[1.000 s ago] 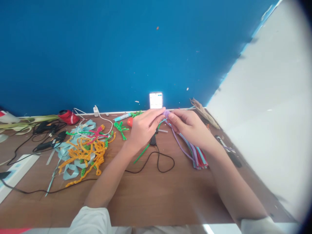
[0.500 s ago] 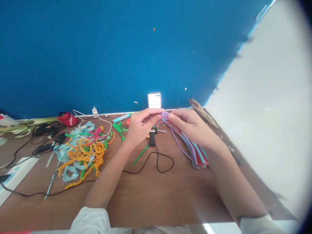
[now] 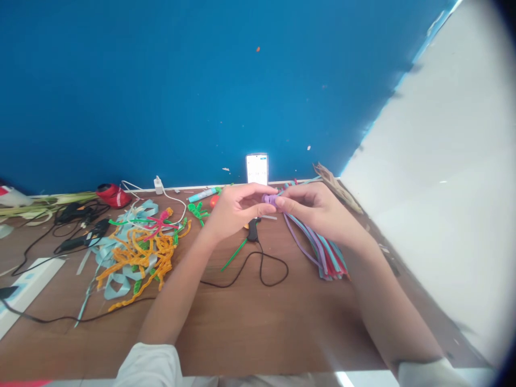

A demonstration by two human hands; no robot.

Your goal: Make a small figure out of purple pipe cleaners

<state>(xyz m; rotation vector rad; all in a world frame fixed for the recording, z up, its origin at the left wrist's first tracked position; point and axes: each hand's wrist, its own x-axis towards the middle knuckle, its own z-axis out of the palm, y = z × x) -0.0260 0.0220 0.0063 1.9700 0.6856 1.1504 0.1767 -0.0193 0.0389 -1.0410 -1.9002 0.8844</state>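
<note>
A small purple coiled pipe cleaner (image 3: 269, 199) is pinched between the fingertips of my left hand (image 3: 237, 207) and my right hand (image 3: 312, 207), above the back of the table. Beneath my right hand lies a bundle of purple, light blue and red pipe cleaners (image 3: 322, 250), partly covered by that hand and wrist. Below the gap between my hands rests a black glue gun (image 3: 252, 231), its upper part hidden. A green stick (image 3: 234, 255) lies beside it.
A tangle of orange twisted pipe cleaners (image 3: 143, 258) and light blue ribbon (image 3: 116, 287) covers the left side. A white power strip (image 3: 32, 293) sits far left, with black cables across the table. A lit phone (image 3: 257, 169) leans on the blue wall (image 3: 181, 97).
My fingers have shifted on the purple coil, which now shows as a rounder, more compact curl. It sits slightly lower, and the bundle and other things stay put.
</note>
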